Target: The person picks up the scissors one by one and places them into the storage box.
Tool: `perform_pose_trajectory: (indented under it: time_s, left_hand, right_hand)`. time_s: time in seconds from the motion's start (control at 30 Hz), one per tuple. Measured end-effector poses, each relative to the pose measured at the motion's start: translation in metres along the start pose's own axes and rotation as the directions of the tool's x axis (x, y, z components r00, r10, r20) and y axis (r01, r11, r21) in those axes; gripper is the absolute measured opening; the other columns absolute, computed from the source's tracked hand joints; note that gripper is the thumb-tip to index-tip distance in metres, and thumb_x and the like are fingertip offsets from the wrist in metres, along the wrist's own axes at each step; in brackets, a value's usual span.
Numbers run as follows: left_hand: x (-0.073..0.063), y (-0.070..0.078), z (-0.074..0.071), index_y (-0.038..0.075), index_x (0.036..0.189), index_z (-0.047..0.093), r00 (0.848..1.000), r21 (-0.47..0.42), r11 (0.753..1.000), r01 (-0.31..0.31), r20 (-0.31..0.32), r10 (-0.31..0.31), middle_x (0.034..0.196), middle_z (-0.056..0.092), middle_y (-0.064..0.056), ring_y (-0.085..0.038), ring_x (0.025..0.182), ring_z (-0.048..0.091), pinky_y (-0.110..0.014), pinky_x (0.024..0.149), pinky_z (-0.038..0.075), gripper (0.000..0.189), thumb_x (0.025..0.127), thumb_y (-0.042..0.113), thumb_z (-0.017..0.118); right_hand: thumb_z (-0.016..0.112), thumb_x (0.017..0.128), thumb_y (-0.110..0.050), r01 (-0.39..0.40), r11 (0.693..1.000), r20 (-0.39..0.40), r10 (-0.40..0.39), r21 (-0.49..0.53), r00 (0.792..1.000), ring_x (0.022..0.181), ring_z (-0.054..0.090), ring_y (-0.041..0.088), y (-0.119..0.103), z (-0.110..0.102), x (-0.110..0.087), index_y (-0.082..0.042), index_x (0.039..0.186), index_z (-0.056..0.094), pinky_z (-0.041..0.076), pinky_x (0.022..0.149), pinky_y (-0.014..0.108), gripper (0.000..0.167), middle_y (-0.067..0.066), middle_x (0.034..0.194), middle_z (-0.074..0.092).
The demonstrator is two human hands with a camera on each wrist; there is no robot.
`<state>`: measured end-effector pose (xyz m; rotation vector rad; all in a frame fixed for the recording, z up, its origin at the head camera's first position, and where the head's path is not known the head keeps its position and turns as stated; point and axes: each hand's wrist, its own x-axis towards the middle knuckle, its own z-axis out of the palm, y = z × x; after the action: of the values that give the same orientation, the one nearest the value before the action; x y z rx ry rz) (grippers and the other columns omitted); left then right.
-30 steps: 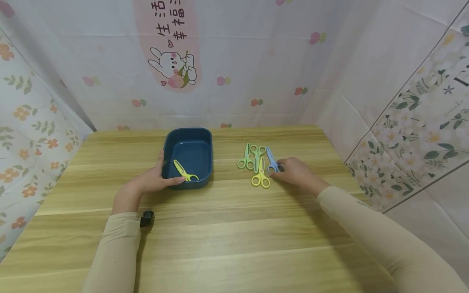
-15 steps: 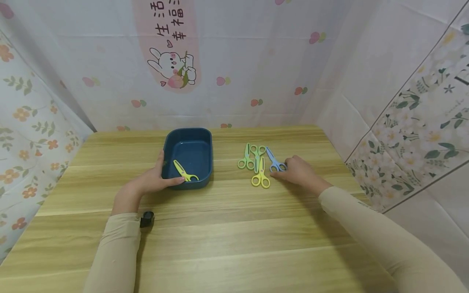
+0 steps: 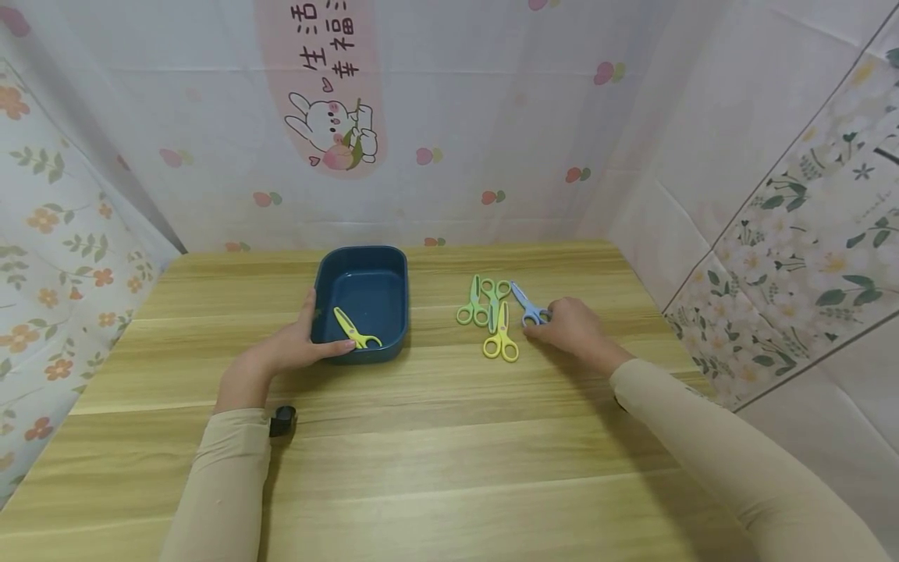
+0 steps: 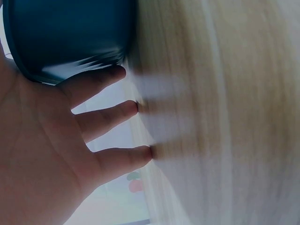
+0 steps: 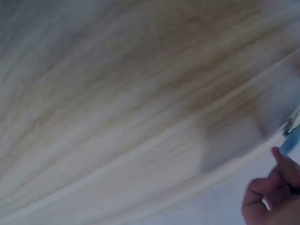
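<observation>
In the head view my left hand (image 3: 284,349) lies against the left and near sides of a dark blue rectangular bin (image 3: 372,295), its thumb over the near rim. The left wrist view shows several straight, spread fingers (image 4: 119,159) with tips at the table beside the bin wall (image 4: 70,35). Yellow scissors (image 3: 357,331) lie inside the bin, under the thumb tip. On the right, my right hand (image 3: 572,328) pinches the handle of blue scissors (image 3: 530,307), blades pointing away and left. In the right wrist view, the fingers (image 5: 281,171) hold a blue part at the edge.
Beside the blue scissors lie green scissors (image 3: 474,304), more green scissors (image 3: 496,290) with handles pointing away, and yellow scissors (image 3: 502,337), close together. A wooden table (image 3: 421,460) carries everything. Printed curtains (image 3: 477,117) stand behind and at both sides.
The blue scissors have turned and shifted slightly right, away from the other scissors, with my right hand at their handle. My left hand and the bin have stayed put.
</observation>
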<state>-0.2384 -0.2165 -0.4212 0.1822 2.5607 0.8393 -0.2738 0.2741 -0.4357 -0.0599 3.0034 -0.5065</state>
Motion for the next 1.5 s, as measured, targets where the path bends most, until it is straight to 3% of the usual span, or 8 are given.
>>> perform_pose_trajectory:
  time_s: [0.23, 0.4, 0.53, 0.77, 1.03, 1.5]
  left_hand:
    - [0.0, 0.001, 0.0, 0.015, 0.161, -0.037, 1.0, -0.012, 1.0, 0.001, 0.003, -0.001, 0.175, -0.004, -0.034, -0.06, 0.158, 0.02, -0.072, 0.125, 0.027, 0.142, 0.089, 0.078, 0.067]
    - [0.0, 0.001, 0.0, 0.015, 0.161, -0.038, 1.0, -0.011, 1.0, 0.0, 0.002, 0.0, 0.175, -0.004, -0.034, -0.06, 0.158, 0.02, -0.072, 0.125, 0.028, 0.142, 0.089, 0.078, 0.067]
    - [0.001, 0.0, 0.001, 0.015, 0.161, -0.038, 1.0, -0.012, 1.0, -0.001, -0.002, 0.001, 0.175, -0.004, -0.035, -0.06, 0.158, 0.02, -0.072, 0.125, 0.028, 0.142, 0.089, 0.078, 0.067]
    - [0.0, 0.0, 0.0, 0.015, 0.161, -0.038, 1.0, -0.01, 1.0, -0.003, 0.001, 0.003, 0.175, -0.003, -0.036, -0.061, 0.158, 0.021, -0.072, 0.125, 0.028, 0.142, 0.089, 0.078, 0.067]
    - [0.001, 0.0, 0.0, 0.016, 0.161, -0.037, 1.0, -0.003, 1.0, -0.001, -0.003, 0.001, 0.175, 0.0, -0.036, -0.06, 0.158, 0.023, -0.072, 0.125, 0.029, 0.141, 0.089, 0.078, 0.066]
    - [0.001, 0.001, -0.001, 0.014, 0.161, -0.037, 1.0, 0.011, 1.0, 0.009, 0.001, -0.009, 0.174, 0.004, -0.037, -0.061, 0.155, 0.028, -0.071, 0.124, 0.032, 0.141, 0.089, 0.08, 0.065]
  right_hand:
    - [0.079, 0.086, -0.055, 0.017, 0.999, -0.12, -0.012, 0.039, 0.993, 0.065, 0.056, 0.023, 0.003, -0.007, 0.002, -0.01, 0.088, 0.069, 0.041, 0.053, 0.035, 0.046, 0.004, 0.073, 0.063]
    - [0.078, 0.088, -0.057, 0.037, 0.994, -0.148, -0.021, 0.104, 0.989, 0.077, 0.061, 0.025, -0.001, -0.016, 0.006, -0.007, 0.116, 0.075, 0.043, 0.06, 0.034, 0.057, 0.007, 0.09, 0.074]
    - [0.079, 0.087, -0.06, 0.043, 0.99, -0.176, -0.019, 0.133, 0.984, 0.084, 0.06, 0.026, -0.009, -0.021, 0.009, -0.01, 0.13, 0.073, 0.043, 0.063, 0.034, 0.066, 0.01, 0.104, 0.075]
    - [0.083, 0.087, -0.054, 0.134, 0.971, -0.253, -0.082, 0.196, 0.964, 0.073, 0.044, 0.023, -0.034, -0.037, 0.006, -0.011, 0.133, 0.074, 0.03, 0.057, 0.032, 0.064, 0.006, 0.087, 0.057]
    - [0.085, 0.086, -0.05, 0.23, 0.946, -0.297, -0.158, 0.228, 0.942, 0.066, 0.038, 0.022, -0.064, -0.051, 0.004, -0.012, 0.134, 0.075, 0.025, 0.054, 0.03, 0.061, 0.003, 0.073, 0.044]
    - [0.087, 0.086, -0.05, 0.283, 0.912, -0.307, -0.189, 0.296, 0.933, 0.066, 0.041, 0.021, -0.105, -0.059, 0.007, -0.017, 0.135, 0.075, 0.028, 0.056, 0.031, 0.061, 0.002, 0.075, 0.046]
